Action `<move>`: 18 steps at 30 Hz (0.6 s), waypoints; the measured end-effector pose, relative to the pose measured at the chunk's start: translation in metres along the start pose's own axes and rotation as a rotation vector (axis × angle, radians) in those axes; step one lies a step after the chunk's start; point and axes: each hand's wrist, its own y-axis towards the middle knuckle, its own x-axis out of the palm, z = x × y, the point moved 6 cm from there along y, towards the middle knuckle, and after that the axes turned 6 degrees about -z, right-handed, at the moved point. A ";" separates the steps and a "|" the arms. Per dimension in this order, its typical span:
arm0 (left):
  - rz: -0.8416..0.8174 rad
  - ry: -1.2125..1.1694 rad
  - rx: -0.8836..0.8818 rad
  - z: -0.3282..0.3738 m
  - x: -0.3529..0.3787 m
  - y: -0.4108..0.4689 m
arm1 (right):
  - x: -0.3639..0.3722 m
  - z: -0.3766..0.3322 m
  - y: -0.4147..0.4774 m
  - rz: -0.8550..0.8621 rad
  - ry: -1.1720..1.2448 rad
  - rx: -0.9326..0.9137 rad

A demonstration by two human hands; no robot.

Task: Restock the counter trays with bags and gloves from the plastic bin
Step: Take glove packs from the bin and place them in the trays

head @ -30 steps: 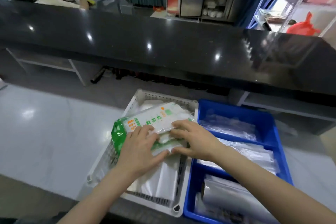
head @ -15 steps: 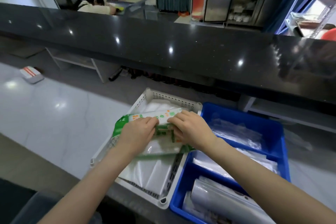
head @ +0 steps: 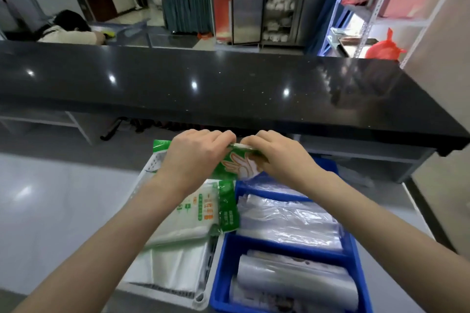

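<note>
A green-and-white pack of gloves (head: 236, 165) with a hand drawing on it is held up over the far end of the white slotted tray (head: 152, 164). My left hand (head: 195, 157) grips its left part and my right hand (head: 277, 157) pinches its top right edge. A second green-and-white pack (head: 203, 211) lies in the white tray on top of flat clear bags (head: 167, 269). To the right stands the blue plastic bin (head: 223, 267), divided into sections that hold clear plastic bags (head: 287, 221).
A long black raised counter (head: 203, 84) runs across just beyond the trays. The pale worktop (head: 63, 198) spreads to the left. Behind the counter a person leans on a table (head: 68, 33), and blue shelving (head: 356, 20) stands at the right.
Both hands have lifted one glove pack up and away from me, off the stack in the white tray, and moved to its top edge. The other pack stays lying in the tray.
</note>
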 end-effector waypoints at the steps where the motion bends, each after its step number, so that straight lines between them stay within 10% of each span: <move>1: 0.024 -0.019 0.014 0.002 -0.002 0.007 | -0.006 0.005 -0.006 0.018 0.005 0.024; 18: -0.143 -0.298 0.098 0.043 0.093 -0.001 | 0.058 0.045 -0.069 -0.339 0.148 0.292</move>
